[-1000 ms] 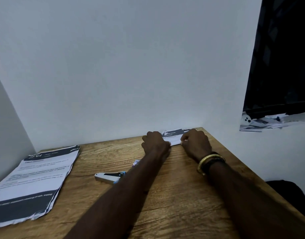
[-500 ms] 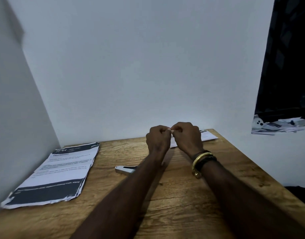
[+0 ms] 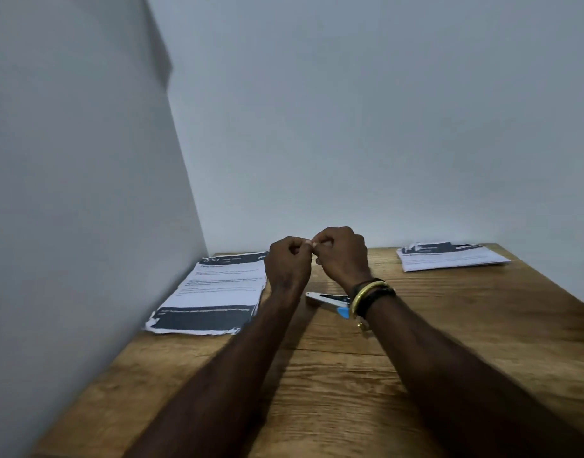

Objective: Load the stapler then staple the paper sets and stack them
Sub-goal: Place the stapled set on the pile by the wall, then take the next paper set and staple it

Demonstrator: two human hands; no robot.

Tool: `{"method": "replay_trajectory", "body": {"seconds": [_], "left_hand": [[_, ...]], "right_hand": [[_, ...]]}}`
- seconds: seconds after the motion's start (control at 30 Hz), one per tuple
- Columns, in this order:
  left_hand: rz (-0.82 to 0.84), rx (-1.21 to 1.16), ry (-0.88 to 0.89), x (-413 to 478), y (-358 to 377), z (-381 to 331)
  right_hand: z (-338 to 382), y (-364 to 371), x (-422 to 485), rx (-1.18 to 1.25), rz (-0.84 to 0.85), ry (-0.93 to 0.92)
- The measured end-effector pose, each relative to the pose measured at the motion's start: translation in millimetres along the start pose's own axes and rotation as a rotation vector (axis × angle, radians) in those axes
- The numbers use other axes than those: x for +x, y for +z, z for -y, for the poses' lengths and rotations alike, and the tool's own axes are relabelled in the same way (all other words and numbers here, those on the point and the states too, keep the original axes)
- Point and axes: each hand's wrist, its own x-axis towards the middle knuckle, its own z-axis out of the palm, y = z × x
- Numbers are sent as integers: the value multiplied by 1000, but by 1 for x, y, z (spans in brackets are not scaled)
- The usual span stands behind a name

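My left hand point(image 3: 289, 262) and my right hand point(image 3: 341, 256) are raised side by side above the wooden table point(image 3: 449, 325), fingertips pinched together on a tiny pale piece point(image 3: 312, 242) too small to identify. A white and blue stapler point(image 3: 327, 299) lies on the table just below and behind my right wrist, partly hidden by it. A stack of printed paper sets point(image 3: 214, 292) with dark bands lies at the left by the wall. A smaller stack of paper sets point(image 3: 449, 256) sits at the far right corner.
White walls close the table at the back and on the left point(image 3: 85, 226). The table's right edge point(image 3: 564, 292) runs diagonally toward me. A gold and a dark bracelet point(image 3: 369, 292) circle my right wrist.
Both hands lifted off the far-right paper stack and came together in the air, pinching a tiny piece. My view swung left, so the left stack and the stapler appear nearer the middle.
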Motion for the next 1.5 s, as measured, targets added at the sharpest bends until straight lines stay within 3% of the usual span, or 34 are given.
{"method": "replay_trajectory", "body": {"seconds": [0.3, 0.5, 0.8, 1.13, 1.5], "left_hand": [[-42, 238, -126, 23, -77, 39], [-15, 409, -218, 37, -102, 62], [-19, 405, -298, 50, -108, 78], [-90, 357, -284, 54, -112, 82], [-137, 319, -208, 52, -113, 74]], "right_hand": [[26, 82, -13, 15, 147, 34], [23, 119, -9, -180, 232, 20], [24, 148, 7, -387, 256, 72], [24, 153, 13, -113, 136, 194], [14, 155, 21, 205, 137, 347]]}}
